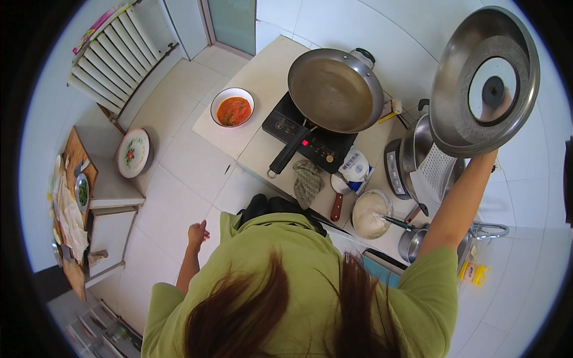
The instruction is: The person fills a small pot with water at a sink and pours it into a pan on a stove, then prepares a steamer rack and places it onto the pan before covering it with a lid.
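My right hand (485,160) holds up a metal lid (454,89) with a glass centre; the underside faces me, and the hand is mostly hidden behind it. My left hand (198,234) hangs beside my body over the floor, empty, its fingers loosely bent. In front of me a wok (299,112) of cloudy brownish liquid (333,91) rests uncovered on a black induction cooker (280,118) with a red light lit. The wok's long handle (288,152) points towards me. Left of it stands a white bowl (215,99) of red food with green bits (233,111).
Nearby on the counter are a cloth (308,181), a wooden-handled knife (336,206), a white bag (354,165), a bowl of pale dough or batter (371,212) and a kitchen scale (396,168). Behind my left side, a board (74,143) bears dough sheets (71,219). A floral basin (134,153) sits leftward.
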Available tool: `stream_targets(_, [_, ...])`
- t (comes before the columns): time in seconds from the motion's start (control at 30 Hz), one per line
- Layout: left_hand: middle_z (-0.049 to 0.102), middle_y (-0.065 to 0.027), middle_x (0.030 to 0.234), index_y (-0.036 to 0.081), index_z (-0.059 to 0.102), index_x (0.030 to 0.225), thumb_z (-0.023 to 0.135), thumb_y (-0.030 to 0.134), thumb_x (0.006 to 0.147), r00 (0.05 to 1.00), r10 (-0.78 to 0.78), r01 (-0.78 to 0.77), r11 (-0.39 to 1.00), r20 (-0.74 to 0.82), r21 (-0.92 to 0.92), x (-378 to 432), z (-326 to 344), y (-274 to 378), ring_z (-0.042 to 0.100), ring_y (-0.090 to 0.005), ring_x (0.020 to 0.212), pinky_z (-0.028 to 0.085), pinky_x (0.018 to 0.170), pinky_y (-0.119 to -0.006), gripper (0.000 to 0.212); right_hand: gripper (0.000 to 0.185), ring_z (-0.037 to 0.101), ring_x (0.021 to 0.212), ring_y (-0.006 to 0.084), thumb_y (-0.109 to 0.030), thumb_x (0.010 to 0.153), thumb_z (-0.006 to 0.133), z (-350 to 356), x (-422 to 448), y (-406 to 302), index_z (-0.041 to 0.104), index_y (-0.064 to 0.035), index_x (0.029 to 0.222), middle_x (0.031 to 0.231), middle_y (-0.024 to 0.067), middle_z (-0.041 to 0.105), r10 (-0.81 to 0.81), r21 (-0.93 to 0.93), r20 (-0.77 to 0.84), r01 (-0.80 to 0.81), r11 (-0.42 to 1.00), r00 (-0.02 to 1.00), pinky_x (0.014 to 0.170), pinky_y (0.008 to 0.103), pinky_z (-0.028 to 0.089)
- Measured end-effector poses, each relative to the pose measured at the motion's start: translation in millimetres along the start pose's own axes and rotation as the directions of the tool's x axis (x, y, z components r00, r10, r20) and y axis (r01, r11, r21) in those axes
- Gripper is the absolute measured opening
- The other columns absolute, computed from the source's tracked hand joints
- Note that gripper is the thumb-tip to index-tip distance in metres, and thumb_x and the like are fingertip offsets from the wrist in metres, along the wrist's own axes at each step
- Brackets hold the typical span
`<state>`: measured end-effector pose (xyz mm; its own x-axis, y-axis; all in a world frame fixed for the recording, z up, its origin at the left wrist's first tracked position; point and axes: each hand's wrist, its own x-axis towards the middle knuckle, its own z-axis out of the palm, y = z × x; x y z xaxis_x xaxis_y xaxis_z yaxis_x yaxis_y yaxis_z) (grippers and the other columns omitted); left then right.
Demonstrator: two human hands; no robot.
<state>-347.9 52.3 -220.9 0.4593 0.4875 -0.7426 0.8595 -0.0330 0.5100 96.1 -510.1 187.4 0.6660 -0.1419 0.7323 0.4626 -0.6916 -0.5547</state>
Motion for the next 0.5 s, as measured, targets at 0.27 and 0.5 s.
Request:
stream_targets(0.27, [0.056, -0.006, 0.058, 0.002, 0.058, 0.078, 0.046, 0.014, 0.076, 0.991, 0.115, -0.106, 0.986, 0.068, -0.126, 19.2, -3.3, 12.9, 0.052, -0.0109, 0.045, 0.041, 0.042, -0.021, 0.017, 0.026, 0.054, 0.073, 0.0142, -0.019, 0.077, 0.05, -13.3, -29.7, 2.3, 0.056, -0.0012, 0.096, 0.084, 0.0086, 0.057, 0.105, 0.001, -0.008, -0.105, 0.994, 0.994, 0.066, 0.0249, 0.042])
stream_targets(0.5, [0.056, -0.0062, 0.057, 0.004, 0.057, 0.068, 0.053, 0.017, 0.075, 0.998, 0.032, -0.042, 0.982, 0.057, 0.183, -19.6, -23.9, 3.6, 0.053, -0.0128, 0.045, 0.041, 0.038, -0.024, 0.016, 0.028, 0.054, 0.075, 0.0148, -0.021, 0.078, 0.049, 0.1, -36.8, -6.2, 0.055, -0.0004, 0.097, 0.088, 0.0099, 0.057, 0.094, -0.05, -0.004, -0.094, 0.994, 0.996, 0.067, 0.0249, 0.042])
